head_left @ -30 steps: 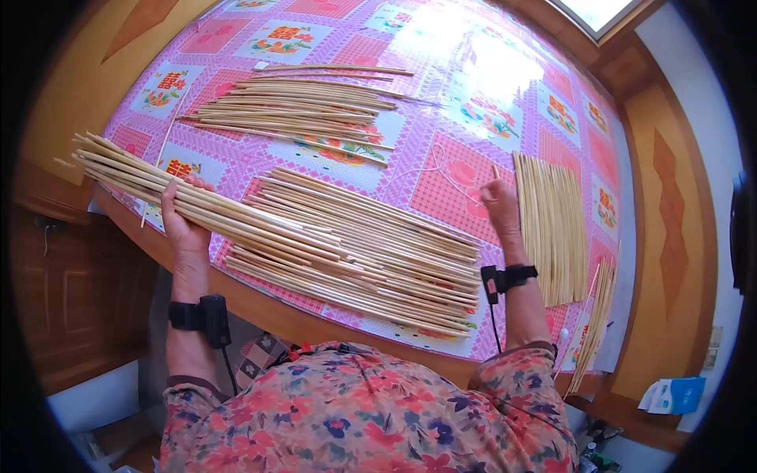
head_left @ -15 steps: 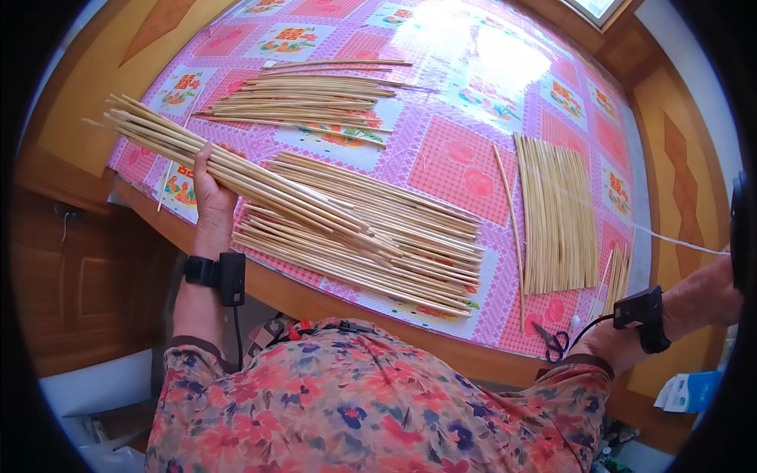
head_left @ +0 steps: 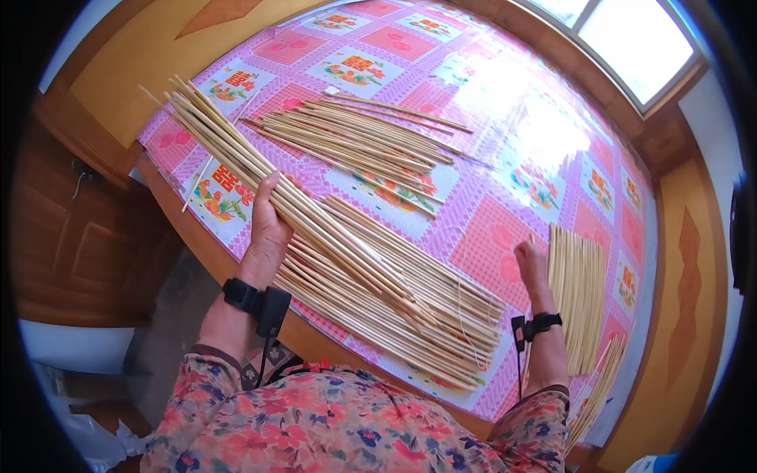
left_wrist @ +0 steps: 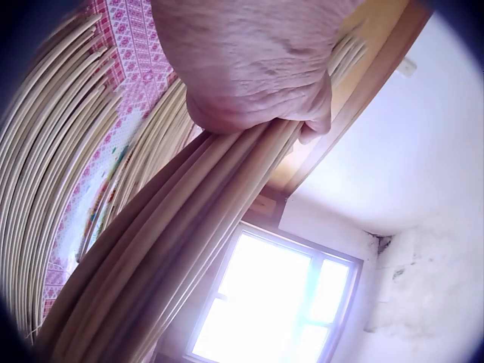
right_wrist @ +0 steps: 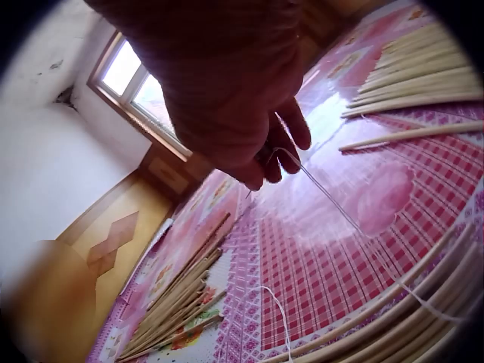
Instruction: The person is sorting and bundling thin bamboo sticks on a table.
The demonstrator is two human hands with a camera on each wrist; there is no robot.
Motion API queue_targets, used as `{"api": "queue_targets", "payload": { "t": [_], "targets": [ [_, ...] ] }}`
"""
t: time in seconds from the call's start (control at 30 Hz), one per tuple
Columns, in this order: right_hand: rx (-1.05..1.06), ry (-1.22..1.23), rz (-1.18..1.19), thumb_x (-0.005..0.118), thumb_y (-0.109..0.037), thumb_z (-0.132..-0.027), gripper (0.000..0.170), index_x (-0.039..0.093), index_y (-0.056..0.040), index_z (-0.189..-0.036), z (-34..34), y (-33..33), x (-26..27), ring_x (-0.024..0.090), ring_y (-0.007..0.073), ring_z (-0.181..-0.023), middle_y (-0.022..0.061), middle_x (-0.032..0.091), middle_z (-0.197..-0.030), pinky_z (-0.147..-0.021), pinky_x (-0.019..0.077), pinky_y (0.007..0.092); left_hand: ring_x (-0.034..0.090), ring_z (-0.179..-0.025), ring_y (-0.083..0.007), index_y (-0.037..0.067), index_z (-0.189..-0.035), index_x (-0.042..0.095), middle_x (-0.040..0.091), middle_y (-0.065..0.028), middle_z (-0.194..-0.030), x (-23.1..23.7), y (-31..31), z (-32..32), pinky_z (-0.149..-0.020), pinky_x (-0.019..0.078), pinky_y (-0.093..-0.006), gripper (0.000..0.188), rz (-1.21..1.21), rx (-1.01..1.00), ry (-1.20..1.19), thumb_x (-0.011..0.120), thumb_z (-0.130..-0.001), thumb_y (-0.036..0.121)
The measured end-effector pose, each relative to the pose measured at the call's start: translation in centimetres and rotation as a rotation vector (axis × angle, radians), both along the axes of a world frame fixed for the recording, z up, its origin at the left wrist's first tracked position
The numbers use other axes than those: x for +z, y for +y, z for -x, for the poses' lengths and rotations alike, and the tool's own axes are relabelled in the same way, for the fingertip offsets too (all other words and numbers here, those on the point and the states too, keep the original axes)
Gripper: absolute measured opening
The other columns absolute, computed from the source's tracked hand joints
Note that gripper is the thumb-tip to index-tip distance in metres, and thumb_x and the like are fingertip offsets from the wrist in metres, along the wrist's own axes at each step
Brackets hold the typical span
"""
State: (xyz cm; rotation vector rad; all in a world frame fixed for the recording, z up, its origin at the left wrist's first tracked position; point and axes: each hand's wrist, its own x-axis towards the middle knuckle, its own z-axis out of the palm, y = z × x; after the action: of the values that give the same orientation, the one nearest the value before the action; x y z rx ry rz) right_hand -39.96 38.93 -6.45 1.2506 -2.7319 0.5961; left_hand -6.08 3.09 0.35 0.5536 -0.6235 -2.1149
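Observation:
My left hand (head_left: pixel 272 225) grips a thick bundle of thin straw-coloured sticks (head_left: pixel 335 230) near its middle, thumb over the top. The bundle slants from upper left down to the right, above more sticks (head_left: pixel 378 339) laid side by side near the table edge. In the left wrist view the gripped sticks (left_wrist: pixel 174 219) run out below the palm. My right hand (head_left: pixel 533 262) is at the left side of a neat row of sticks (head_left: pixel 579 307). Its curled fingers pinch a white string (right_wrist: pixel 329 198), which trails down to the sticks in the right wrist view.
A looser pile of sticks (head_left: pixel 355 138) lies farther back on the patterned pink tablecloth (head_left: pixel 489 244). Another small group of sticks (head_left: pixel 598 386) lies at the right front edge. Wooden panelling (head_left: pixel 686 268) stands beyond the table's right side, with a bright window (head_left: pixel 635 43) behind.
My right hand went far out to the right, drawing the string, and has come back over the table. The left hand keeps its grip while the bundle now slants more steeply.

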Motion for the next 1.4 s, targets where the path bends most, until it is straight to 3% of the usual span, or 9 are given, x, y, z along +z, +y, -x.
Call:
{"api": "queue_targets", "payload": {
  "t": [0.13,0.2,0.3,0.4,0.5,0.67,0.83,1.23,1.4],
  "targets": [
    [-0.037,-0.005,-0.170,0.052,-0.014,-0.077,0.010,0.057,-0.0054,-0.075,-0.2,-1.7,-6.5,0.056,0.0336,-0.072,0.0176,0.057,-0.075,-0.063,0.0443,0.0427,0.052,-0.070,-0.0182,0.006,-0.086,0.047,0.051,-0.0055,-0.076,-0.2,-3.0,-0.9,-0.067,0.0468,-0.0361,0.019,-0.024,0.073,0.004,0.056,-0.076,0.020],
    [-0.074,0.020,-0.589,0.052,-0.013,-0.076,0.012,0.057,-0.0055,-0.084,-0.1,-2.7,-6.2,0.055,0.0320,-0.082,0.0150,0.058,-0.083,-0.070,0.0428,0.0425,0.052,-0.072,-0.0185,0.007,-0.092,0.045,0.050,-0.0058,-0.079,-1.2,-4.7,-1.2,-0.066,0.0468,-0.0370,0.023,-0.073,0.100,0.021,0.057,-0.075,0.018],
    [-0.050,0.100,-0.638,0.053,-0.011,-0.074,0.022,0.056,-0.0061,-0.095,-0.1,-7.9,-3.4,0.052,0.0297,-0.091,0.0126,0.056,-0.095,-0.077,0.0396,0.0418,0.051,-0.072,-0.0180,0.006,-0.090,0.046,0.050,-0.0058,-0.078,-1.9,-6.7,-1.1,-0.068,0.0465,-0.0368,0.022,-0.105,0.106,0.055,0.057,-0.075,0.018],
    [0.261,0.063,-0.175,0.057,-0.009,-0.072,0.036,0.051,-0.0073,-0.107,-3.4,-17.7,-0.5,0.046,0.0294,-0.102,0.0124,0.050,-0.108,-0.088,0.0340,0.0430,0.051,-0.072,-0.0175,0.007,-0.090,0.046,0.049,-0.0054,-0.077,-3.4,-7.4,-0.3,-0.068,0.0461,-0.0364,0.021,-0.146,0.092,0.025,0.056,-0.075,0.019],
    [0.590,0.143,-0.139,0.064,-0.029,-0.070,0.055,0.044,-0.0159,-0.119,-8.4,-26.9,-0.8,0.028,0.0306,-0.122,0.0117,0.037,-0.126,-0.099,0.0222,0.0463,0.050,-0.071,-0.0172,0.007,-0.089,0.046,0.049,-0.0051,-0.077,-5.0,-7.8,1.0,-0.068,0.0464,-0.0364,0.021,-0.173,0.060,0.010,0.056,-0.075,0.019],
    [0.803,0.080,-0.165,0.062,-0.031,-0.072,0.052,0.044,-0.0193,-0.120,-8.4,-33.6,-7.0,0.022,0.0329,-0.125,0.0098,0.033,-0.131,-0.102,0.0158,0.0489,0.050,-0.072,-0.0166,0.008,-0.088,0.046,0.048,-0.0046,-0.078,-5.9,-9.4,2.4,-0.068,0.0471,-0.0357,0.021,-0.227,0.040,-0.017,0.057,-0.075,0.020],
    [0.845,0.092,-0.164,0.057,-0.033,-0.076,0.047,0.045,-0.0236,-0.120,-4.6,-36.6,-7.9,0.022,0.0318,-0.125,0.0074,0.033,-0.131,-0.101,0.0172,0.0509,0.048,-0.072,-0.0152,0.008,-0.093,0.047,0.048,-0.0036,-0.078,-7.1,-10.9,3.4,-0.069,0.0447,-0.0341,0.022,-0.234,0.016,-0.017,0.055,-0.076,0.021],
    [0.794,0.234,-0.181,0.043,-0.016,-0.083,0.034,0.049,-0.0217,-0.115,4.7,-44.0,-8.0,0.030,0.0247,-0.123,0.0062,0.040,-0.127,-0.101,0.0228,0.0427,0.052,-0.071,-0.0166,0.008,-0.089,0.045,0.050,-0.0042,-0.078,-10.1,-10.7,9.3,-0.067,0.0475,-0.0349,0.026,-0.248,-0.071,-0.153,0.059,-0.072,0.021],
    [0.732,0.234,-0.158,0.047,-0.019,-0.081,0.034,0.050,-0.0204,-0.115,6.5,-46.1,-8.3,0.032,0.0261,-0.122,0.0074,0.042,-0.126,-0.101,0.0232,0.0407,0.055,-0.069,-0.0191,0.006,-0.087,0.046,0.052,-0.0053,-0.077,-10.4,-9.9,10.6,-0.065,0.0489,-0.0351,0.027,-0.269,-0.093,-0.195,0.060,-0.071,0.023]
  ]
}}
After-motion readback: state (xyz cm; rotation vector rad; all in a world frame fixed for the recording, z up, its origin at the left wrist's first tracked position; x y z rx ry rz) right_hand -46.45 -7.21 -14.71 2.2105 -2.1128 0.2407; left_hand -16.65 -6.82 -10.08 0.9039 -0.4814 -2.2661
